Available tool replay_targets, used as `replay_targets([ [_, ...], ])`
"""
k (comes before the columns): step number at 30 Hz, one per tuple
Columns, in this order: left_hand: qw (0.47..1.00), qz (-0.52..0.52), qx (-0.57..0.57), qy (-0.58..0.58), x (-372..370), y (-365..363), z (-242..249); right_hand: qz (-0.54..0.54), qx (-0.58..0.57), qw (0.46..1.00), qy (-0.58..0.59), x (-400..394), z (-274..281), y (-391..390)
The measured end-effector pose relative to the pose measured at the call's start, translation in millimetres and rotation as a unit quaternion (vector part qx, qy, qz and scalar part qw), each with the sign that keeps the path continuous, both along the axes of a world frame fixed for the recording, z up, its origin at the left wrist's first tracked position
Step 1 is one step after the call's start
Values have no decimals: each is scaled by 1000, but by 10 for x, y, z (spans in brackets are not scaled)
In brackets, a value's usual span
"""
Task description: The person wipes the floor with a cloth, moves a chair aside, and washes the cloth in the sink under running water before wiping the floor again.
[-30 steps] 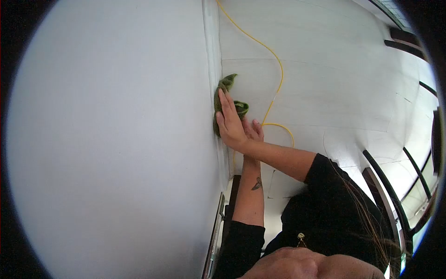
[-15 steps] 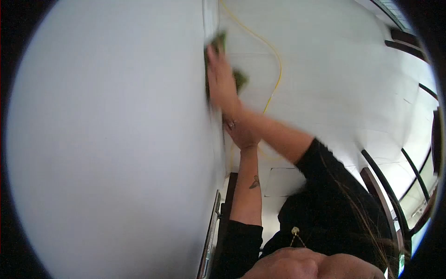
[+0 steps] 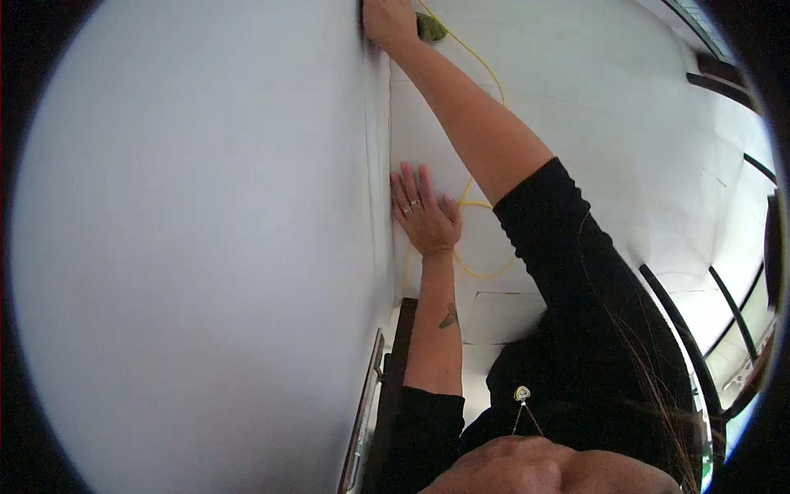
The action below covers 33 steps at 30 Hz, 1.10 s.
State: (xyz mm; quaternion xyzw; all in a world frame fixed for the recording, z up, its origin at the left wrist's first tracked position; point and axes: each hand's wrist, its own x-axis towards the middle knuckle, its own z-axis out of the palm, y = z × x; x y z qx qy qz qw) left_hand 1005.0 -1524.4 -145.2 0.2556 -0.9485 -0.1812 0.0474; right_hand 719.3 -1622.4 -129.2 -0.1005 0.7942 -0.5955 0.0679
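My left hand (image 3: 428, 216) lies flat on the white floor beside the foot of the wall, fingers spread, a ring on one of them. Farther ahead, at the top edge of the view, my right hand (image 3: 389, 23) presses a green cloth (image 3: 430, 28) into the line where floor and wall meet. Only a bunched part of the cloth sticks out on the right side of the hand, and its fingertips are partly cut off by the frame. A thin yellow cable (image 3: 479, 62) runs over the floor, passing near the cloth and behind my right forearm.
A plain white wall (image 3: 206, 206) fills the left side, with a pale baseboard (image 3: 379, 181) along its bottom. A metal rail (image 3: 362, 412) and a dark wooden edge (image 3: 403, 329) stand close to my left arm. Dark curved chair legs (image 3: 671, 305) are on the right.
My right hand has slid forward along the baseboard with the green cloth, away from my left hand. The left hand stays nearly in place, now uncovered. The cable has shifted slightly.
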Motion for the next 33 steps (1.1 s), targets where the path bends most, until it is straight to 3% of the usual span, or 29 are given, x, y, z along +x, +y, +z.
replay_targets([
  [6, 1000, 8, -24, -13, 79, 2, -4, 13, -27, 999, -24, 896, -77, 172],
  [8, 998, -11, -16, 58, 105, -8, -41, -7, -29, 999, -18, 1328, -50, 196],
  [9, 998, -3, -22, 57, 127, -21, -234, -37, -28, 999, -9, 1544, -29, 214],
  [11, 994, 54, 83, 51, 270, 11, -700, -27, -36, 999, -17, 1987, 21, 302],
  [14, 985, 36, 159, 57, 230, 322, 103, -19, -22, 997, -70, 2621, 95, 484],
  [15, 990, 40, 127, 36, 403, 507, 254, -18, -36, 994, -101, 2850, 134, 538],
  [16, 994, 45, 95, 13, 646, 732, 428, -7, -37, 991, -125, 3188, 164, 602],
  [19, 974, 147, 174, -19, 1679, 1435, 513, 98, -11, 981, -167, 4154, 208, 982],
  [21, 967, 180, 171, -65, 2122, 1635, 623, 105, -28, 977, -185, 4140, 251, 1011],
  [24, 980, 70, 84, -167, 2448, 1508, 634, 105, -50, 980, -161, 3927, 219, 995],
  [26, 941, 158, 222, -201, 2585, 1494, 456, 74, -53, 991, -93, 3595, 114, 864],
  [29, 935, 151, 240, -212, 2483, 1475, 501, 31, -62, 997, -47, 2835, 49, 621],
  [33, 941, 146, 242, -189, 2532, 1483, 483, 32, -65, 996, -46, 2826, 13, 595],
])
